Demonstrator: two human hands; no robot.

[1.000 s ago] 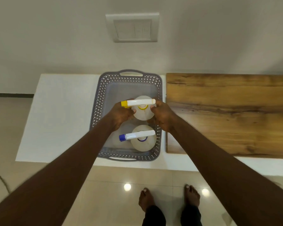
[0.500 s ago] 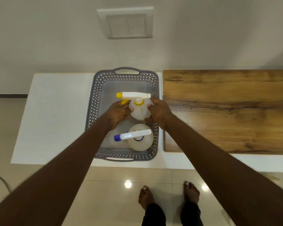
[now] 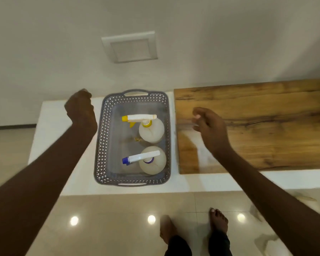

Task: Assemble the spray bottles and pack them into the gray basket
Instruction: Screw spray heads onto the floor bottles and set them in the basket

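Observation:
The gray basket [image 3: 100,145] sits on the white counter, and two spray bottles stand upright inside it along its right side. The yellow-nozzle bottle [image 3: 151,131] is the farther one, the blue-nozzle bottle [image 3: 152,162] the nearer; both nozzles point left. My left hand [image 3: 80,109] hovers left of the basket with fingers curled and nothing in it. My right hand [image 3: 209,126] is over the wooden board to the right of the basket, blurred, fingers loosely bent and holding nothing.
A wooden board [image 3: 266,126] lies on the white counter [image 3: 50,130] right of the basket. A switch plate [image 3: 130,47] is on the wall behind. My bare feet [image 3: 218,220] stand on the tiled floor below the counter edge.
Both hands let go of the yellow-nozzle bottle, which now stands in the basket. The left hand pulled away to the left and the right hand to the right.

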